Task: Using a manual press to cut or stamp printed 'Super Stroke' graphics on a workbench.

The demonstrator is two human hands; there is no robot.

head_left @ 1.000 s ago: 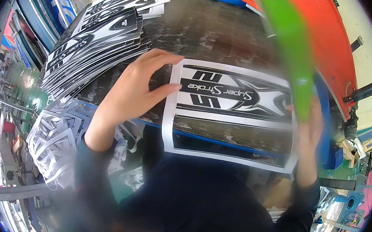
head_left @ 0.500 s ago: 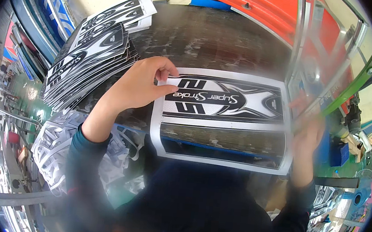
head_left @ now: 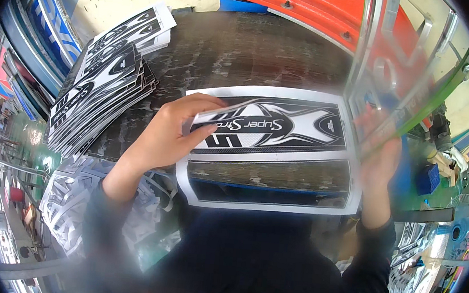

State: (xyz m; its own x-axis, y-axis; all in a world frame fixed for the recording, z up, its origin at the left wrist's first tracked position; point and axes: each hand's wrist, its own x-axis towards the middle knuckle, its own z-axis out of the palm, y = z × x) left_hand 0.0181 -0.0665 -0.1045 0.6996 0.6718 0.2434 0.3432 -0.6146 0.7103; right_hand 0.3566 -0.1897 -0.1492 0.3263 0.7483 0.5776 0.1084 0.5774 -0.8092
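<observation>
A white-bordered printed sheet (head_left: 266,210) lies across the dark table in front of me, with one window in it bare to the table. Its other section is a black-and-white printed panel (head_left: 303,132). My left hand (head_left: 171,132) pinches the left end of this panel between thumb and fingers, and that end is bent up off the sheet. At the sheet's right edge is my right hand (head_left: 380,160), its fingers blurred and partly covered by a clear, metal-edged frame with a green strip (head_left: 435,118). Whether it grips anything there is hidden.
A fanned stack of similar printed panels (head_left: 101,97) occupies the table's left side, more sheets (head_left: 159,20) behind it. White paper offcuts (head_left: 82,205) fill a heap below the left edge. A red molded piece (head_left: 310,7) runs along the back; a blue bin (head_left: 426,179) stands right.
My left hand has closed on the panel's left end and raised it from the sheet. My right hand stays near the right edge. The whole view has shifted slightly.
</observation>
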